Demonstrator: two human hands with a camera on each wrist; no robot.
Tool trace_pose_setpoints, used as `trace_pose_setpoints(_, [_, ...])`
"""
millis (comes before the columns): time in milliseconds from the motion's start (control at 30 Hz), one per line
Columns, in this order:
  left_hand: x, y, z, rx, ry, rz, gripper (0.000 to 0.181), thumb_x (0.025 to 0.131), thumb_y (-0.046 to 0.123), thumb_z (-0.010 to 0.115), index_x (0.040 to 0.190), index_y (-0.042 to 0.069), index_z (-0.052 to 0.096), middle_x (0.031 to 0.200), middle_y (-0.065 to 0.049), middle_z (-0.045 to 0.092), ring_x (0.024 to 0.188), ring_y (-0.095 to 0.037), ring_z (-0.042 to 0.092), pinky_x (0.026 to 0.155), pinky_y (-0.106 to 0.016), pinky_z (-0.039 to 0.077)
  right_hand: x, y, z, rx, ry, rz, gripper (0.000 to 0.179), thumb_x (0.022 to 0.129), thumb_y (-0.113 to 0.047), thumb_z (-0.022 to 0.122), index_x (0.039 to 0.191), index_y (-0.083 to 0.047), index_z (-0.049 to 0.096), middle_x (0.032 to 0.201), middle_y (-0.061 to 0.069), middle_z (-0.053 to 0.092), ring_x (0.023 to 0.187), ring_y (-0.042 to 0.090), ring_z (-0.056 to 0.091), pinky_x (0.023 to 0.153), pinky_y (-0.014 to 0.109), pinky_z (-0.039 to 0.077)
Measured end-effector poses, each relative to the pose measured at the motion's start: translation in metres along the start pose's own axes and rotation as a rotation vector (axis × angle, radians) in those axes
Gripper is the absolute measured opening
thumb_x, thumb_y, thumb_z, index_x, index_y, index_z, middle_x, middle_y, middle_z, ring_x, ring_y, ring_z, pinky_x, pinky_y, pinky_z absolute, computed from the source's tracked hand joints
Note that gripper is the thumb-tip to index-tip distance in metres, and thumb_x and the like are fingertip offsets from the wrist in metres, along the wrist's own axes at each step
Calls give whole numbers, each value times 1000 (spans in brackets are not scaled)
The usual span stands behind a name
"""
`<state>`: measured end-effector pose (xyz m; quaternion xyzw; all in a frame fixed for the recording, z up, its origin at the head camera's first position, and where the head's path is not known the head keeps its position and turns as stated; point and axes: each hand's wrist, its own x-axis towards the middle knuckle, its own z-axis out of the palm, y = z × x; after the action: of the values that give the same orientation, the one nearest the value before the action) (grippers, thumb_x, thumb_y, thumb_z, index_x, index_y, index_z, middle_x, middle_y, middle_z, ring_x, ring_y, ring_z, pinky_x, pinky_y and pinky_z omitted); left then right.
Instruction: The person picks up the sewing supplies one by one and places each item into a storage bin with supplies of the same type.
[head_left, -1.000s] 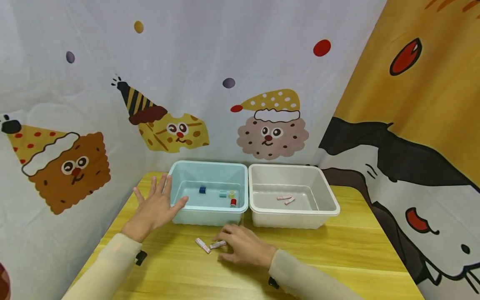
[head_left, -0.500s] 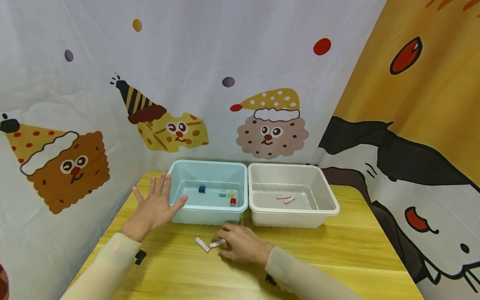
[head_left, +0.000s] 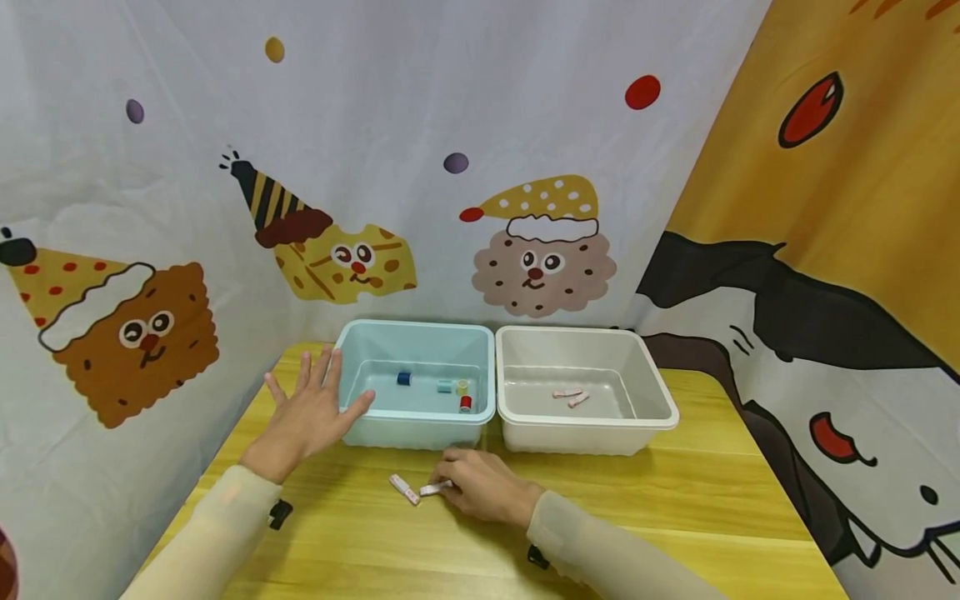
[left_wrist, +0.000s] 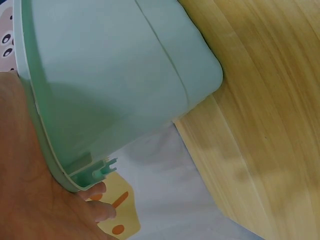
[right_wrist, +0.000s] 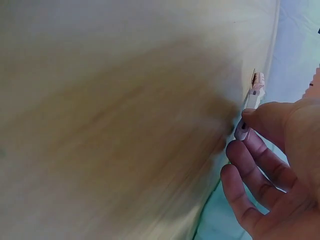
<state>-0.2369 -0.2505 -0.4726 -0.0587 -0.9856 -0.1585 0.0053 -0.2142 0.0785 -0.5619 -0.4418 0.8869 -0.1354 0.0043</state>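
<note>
My right hand (head_left: 487,487) pinches a small, slim pink-and-white clip (right_wrist: 252,101) between thumb and fingertips, close over the table in front of the tubs. Just left of it lies a similar pink-and-white clip (head_left: 404,489). My left hand (head_left: 306,417), fingers spread, rests on the left rim of the light blue tub (head_left: 416,432). Inside that tub are a navy thread spool (head_left: 404,379), a red spool (head_left: 466,403), a yellow spool (head_left: 462,387) and a light blue spool (head_left: 445,387). Two more pink-and-white clips (head_left: 567,393) lie in the white tub (head_left: 577,437).
Both tubs stand side by side at the back of the wooden table (head_left: 660,517). Behind the table hangs a white curtain (head_left: 420,75) with cartoon prints. A yellow printed cloth (head_left: 847,192) covers the right side.
My right thumb and fingers have closed on the right-hand clip and turned it slightly. The left hand stays on the blue tub.
</note>
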Motion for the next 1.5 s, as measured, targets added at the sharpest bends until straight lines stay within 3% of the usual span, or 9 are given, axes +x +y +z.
trace_pose_setpoints(433, [0, 2, -1, -1, -2, 1, 118, 113, 86, 37, 186, -2, 9, 196, -28, 4, 180, -62, -3, 125, -99, -17, -4, 0, -9, -15, 39, 16, 20, 107, -17, 86, 126, -23, 89, 119, -9, 82, 101, -1, 75, 91, 17, 63])
trace_pose_setpoints(1500, [0, 0, 1, 5, -1, -2, 119, 113, 87, 36, 186, -2, 9, 196, -29, 4, 179, -63, -2, 124, -100, -16, -19, -17, -51, -24, 91, -30, 17, 108, -19, 86, 125, -19, 89, 113, -6, 79, 94, -5, 69, 84, 5, 56])
